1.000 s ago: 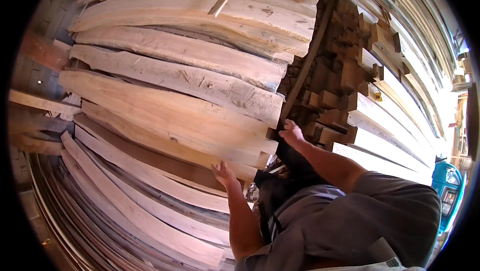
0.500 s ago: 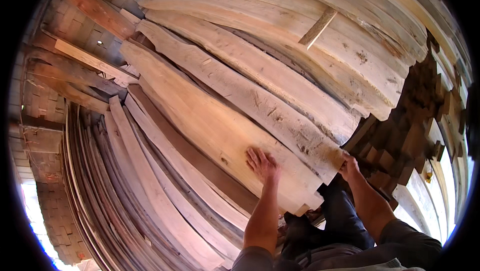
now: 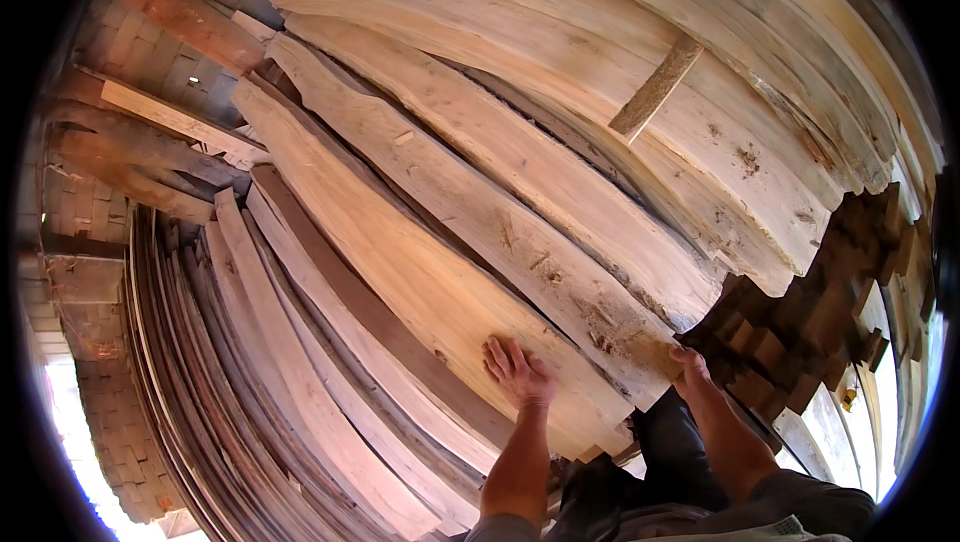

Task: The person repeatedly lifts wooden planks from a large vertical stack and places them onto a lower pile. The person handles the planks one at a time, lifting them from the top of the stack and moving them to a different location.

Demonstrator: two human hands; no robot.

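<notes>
My left hand [image 3: 520, 372] lies flat with spread fingers on a wide, pale, smooth plank [image 3: 400, 257], close to its near end. My right hand [image 3: 690, 367] is closed round the near end corner of a rougher, dusty plank [image 3: 500, 232] just to the right. Its thumb side rests on top of that plank, while the other fingers are mostly hidden at the edge. The two planks lie side by side, running away toward the far left, with a dark gap along part of their length.
More wide boards [image 3: 640, 212] lie to the right, with a short wooden strip [image 3: 657, 89] across them. Thin boards [image 3: 290, 352] stand stacked on the left. Brown wood blocks [image 3: 790, 342] are piled at the right. Beams [image 3: 180, 12] and a brick wall [image 3: 125, 432] bound the far left.
The view has shifted slightly, so both hands and the near plank ends appear lower in the picture. Each hand keeps about the same place on its plank.
</notes>
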